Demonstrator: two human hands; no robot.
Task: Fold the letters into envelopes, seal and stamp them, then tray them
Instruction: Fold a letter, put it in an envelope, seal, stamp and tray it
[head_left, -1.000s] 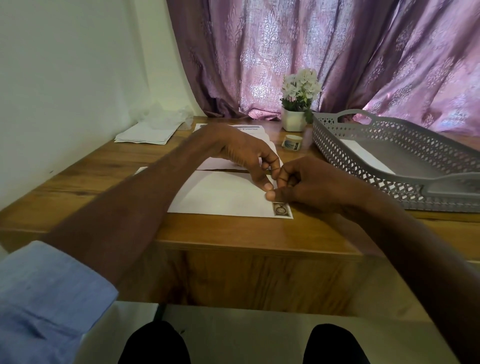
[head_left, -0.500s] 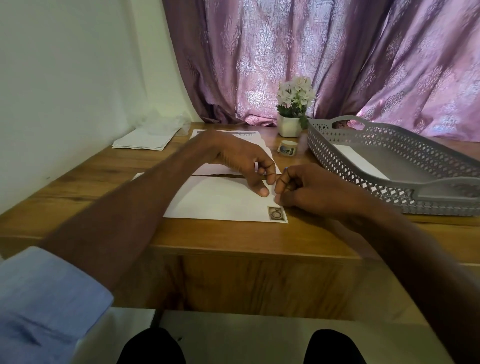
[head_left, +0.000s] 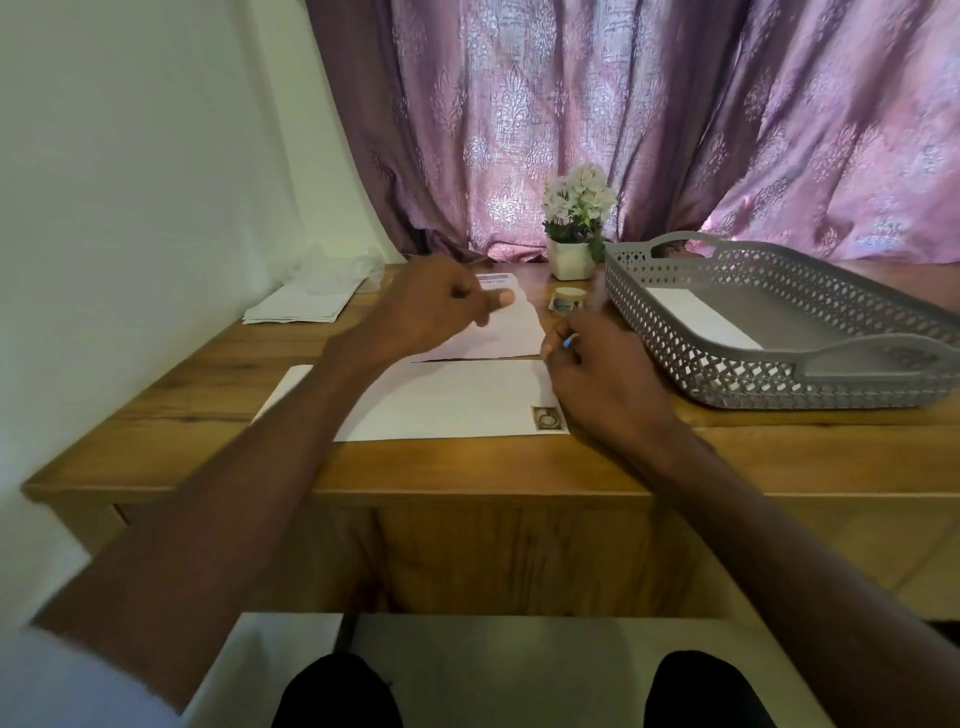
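Note:
A white envelope (head_left: 441, 400) lies flat near the desk's front edge, with a brown stamp (head_left: 548, 418) on its near right corner. Behind it lies a printed letter (head_left: 511, 332). My left hand (head_left: 436, 306) hovers blurred above the letter, fingers loosely curled and holding nothing. Resting at the envelope's right edge, my right hand (head_left: 597, 374) has its fingers curled and pinches a small blue-and-white scrap (head_left: 570, 341). A grey perforated tray (head_left: 779, 384) at the right holds one white envelope (head_left: 701, 317).
A small roll (head_left: 568, 300) stands behind my right hand. A white pot of flowers (head_left: 574, 228) is at the back by the purple curtain. A stack of white envelopes (head_left: 306, 306) lies at the far left beside the wall.
My left hand has let go at the right hand's fingertips and lifted away to the back left. The right hand has drawn back off the stamp, which now lies uncovered.

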